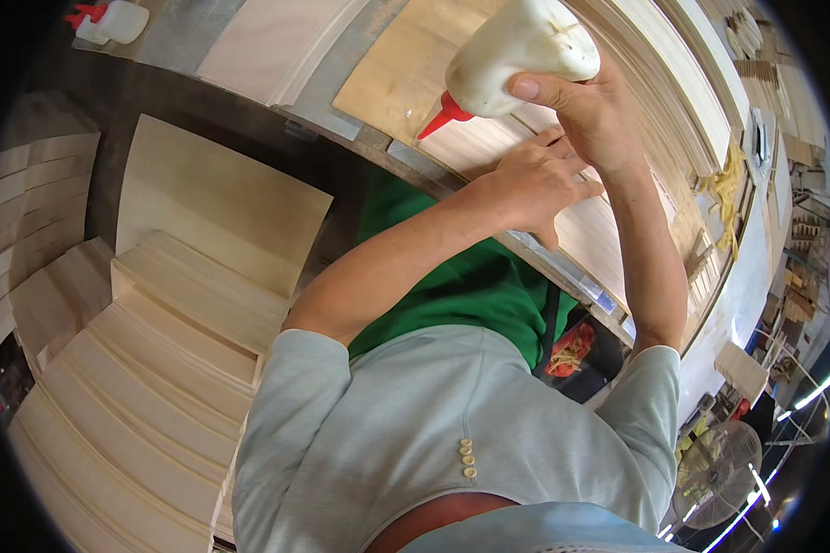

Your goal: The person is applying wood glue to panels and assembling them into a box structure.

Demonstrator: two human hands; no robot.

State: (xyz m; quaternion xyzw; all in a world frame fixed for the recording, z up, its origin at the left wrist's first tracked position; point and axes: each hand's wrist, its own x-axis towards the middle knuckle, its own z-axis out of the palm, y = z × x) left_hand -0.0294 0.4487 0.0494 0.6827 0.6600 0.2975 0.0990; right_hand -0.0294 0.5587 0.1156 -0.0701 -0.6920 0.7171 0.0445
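My right hand (586, 106) is wrapped round a white squeeze glue bottle (516, 55). The bottle is tilted, its red pointed nozzle (447, 115) aimed down and left, close to the end of a pale wooden board (461, 147). I cannot tell whether the tip touches the wood or whether glue is coming out. With fingers spread, my left hand (542, 184) lies on the pale boards near the bench's front edge. Part of its fingers is hidden behind my right wrist.
Stacked wooden panels (138, 396) stand at my left. Further boards (258, 46) and more white bottles with red caps (115, 20) lie at the far left. Long wood strips (682, 74) and yellow bands (727, 198) are on the right. A fan (717, 475) stands at lower right.
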